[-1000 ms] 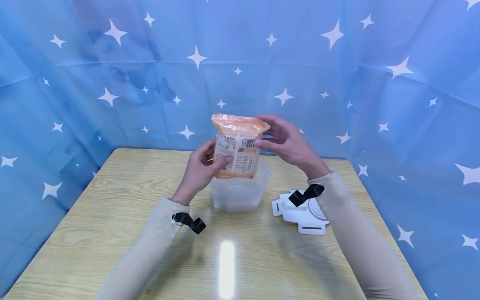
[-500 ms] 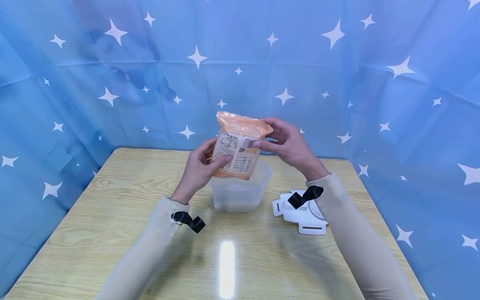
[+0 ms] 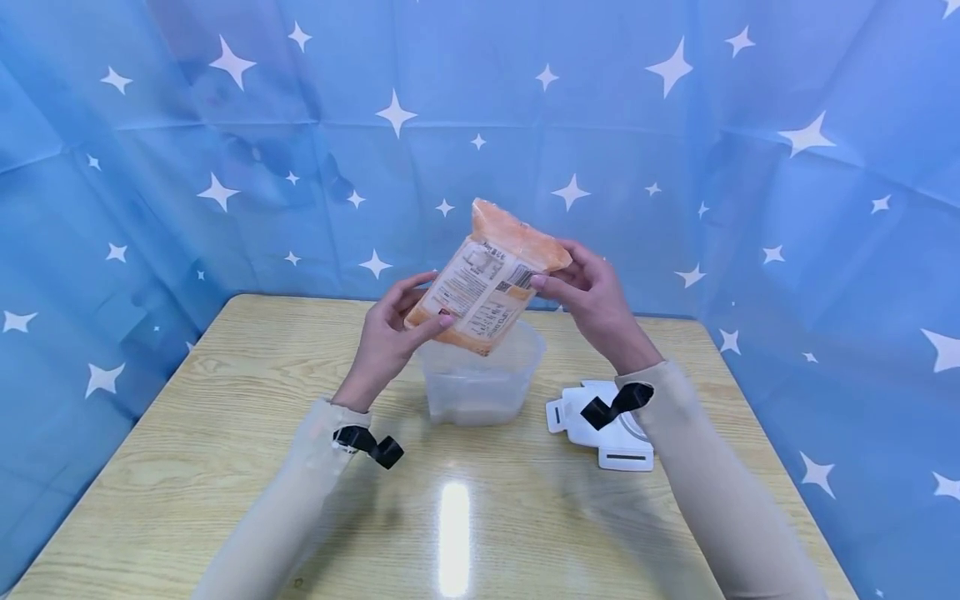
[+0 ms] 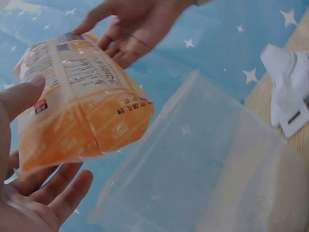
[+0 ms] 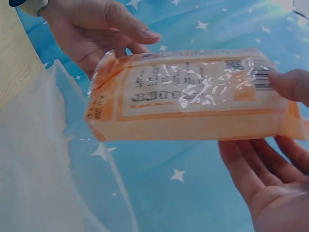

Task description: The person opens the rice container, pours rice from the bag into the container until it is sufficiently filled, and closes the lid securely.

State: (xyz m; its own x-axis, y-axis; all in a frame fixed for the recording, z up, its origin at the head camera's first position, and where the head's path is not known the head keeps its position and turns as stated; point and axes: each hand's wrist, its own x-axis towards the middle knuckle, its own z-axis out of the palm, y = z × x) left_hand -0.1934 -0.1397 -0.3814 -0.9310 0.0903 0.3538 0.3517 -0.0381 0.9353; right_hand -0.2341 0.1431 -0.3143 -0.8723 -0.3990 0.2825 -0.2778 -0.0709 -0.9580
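Observation:
An orange-and-white sealed plastic packet, printed with text and a barcode, is held up tilted between both hands above a translucent plastic container. My left hand grips its lower left part, thumb on the printed face; in the left wrist view the fingers lie beneath it. On the other end, my right hand pinches the packet near the barcode, thumb in front and fingers behind. The right wrist view shows the packet side-on. What the packet contains cannot be seen.
To the right of the container a white lid with side clips lies on the wooden table, partly hidden by the right wrist's camera. Behind and beside the table hangs a blue curtain with white stars.
The packet has tilted clockwise, its top end moving up and to the right. My right hand has shifted right with it, while my left hand has slid slightly left.

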